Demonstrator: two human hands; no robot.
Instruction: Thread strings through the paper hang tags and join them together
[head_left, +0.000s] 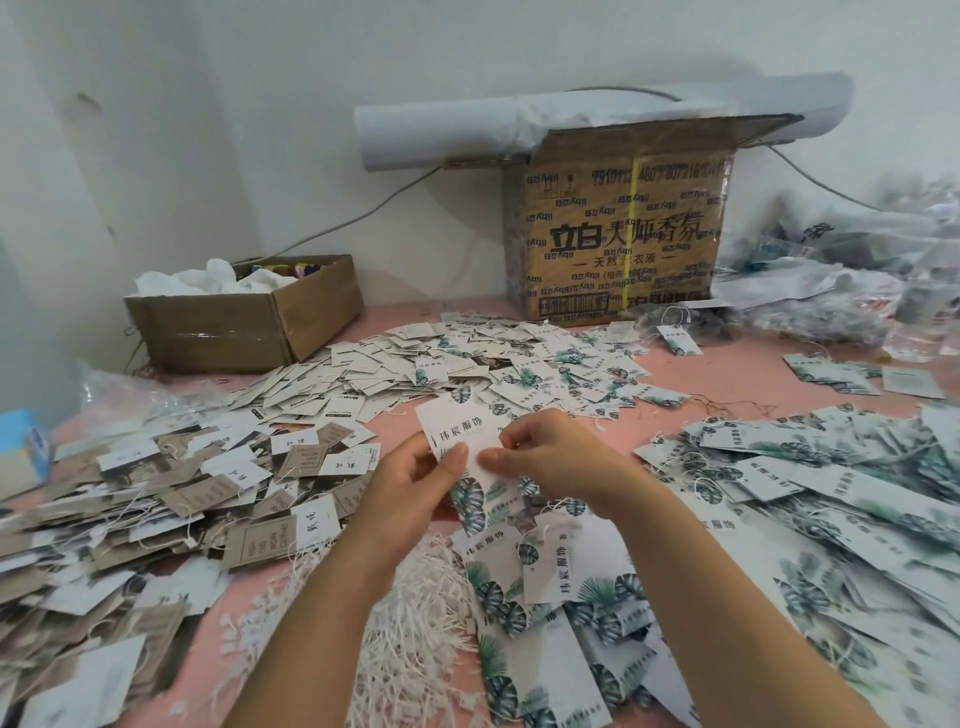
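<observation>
Head view: left hand and right hand pinch a hang tag beyond the string pile; seems light, stiff, best edge-held

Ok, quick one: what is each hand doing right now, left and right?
Left hand: fingers pinch the lower left of the leaf-print hang tag.
Right hand: fingers pinch the same tag on its right side.

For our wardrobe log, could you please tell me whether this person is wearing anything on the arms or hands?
The left forearm and right forearm are bare to the frame's edge, no sleeves showing. The left hand and right hand carry no gloves, rings, watch or bracelet in view.
</observation>
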